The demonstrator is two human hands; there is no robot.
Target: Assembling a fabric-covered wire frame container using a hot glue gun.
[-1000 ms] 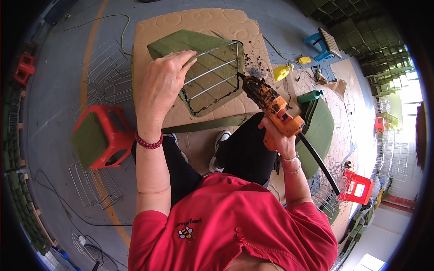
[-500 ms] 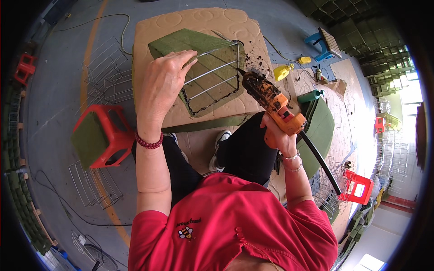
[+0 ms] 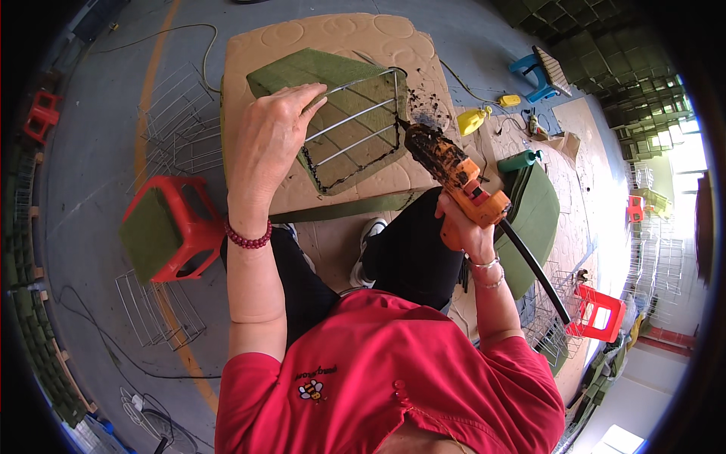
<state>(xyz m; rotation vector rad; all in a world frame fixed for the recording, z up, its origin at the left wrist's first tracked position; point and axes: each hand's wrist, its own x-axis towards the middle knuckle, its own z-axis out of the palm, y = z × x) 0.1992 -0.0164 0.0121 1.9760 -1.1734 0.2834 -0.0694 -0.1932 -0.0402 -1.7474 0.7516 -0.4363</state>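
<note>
My left hand (image 3: 276, 140) is closed on the left end of a wire frame (image 3: 349, 119), fingers bent over its edge; the fingertips' exact hold is hidden. Green mesh fabric (image 3: 302, 66) lies against the frame and spreads out beyond its far side. Black glue lines the frame's near edge and part of its right side. In my right hand (image 3: 473, 231) is an orange hot glue gun (image 3: 469, 185), gripped by its handle. Black residue cakes the gun's front, and its nozzle points at the frame's right side. A thick black glue stick (image 3: 537, 272) sticks out of its back.
Cardboard (image 3: 283, 34) covers the work table, with black crumbs near the nozzle. A red stool (image 3: 198, 219) with a green pad stands at left, beside wire frames (image 3: 159, 310) on the floor. At right are a yellow bottle (image 3: 470, 121), a green bottle (image 3: 518, 160) and stacked green panels (image 3: 533, 219).
The wire frame and my left hand have shifted slightly left. The glue gun has tilted a little, its nozzle staying by the frame's right side.
</note>
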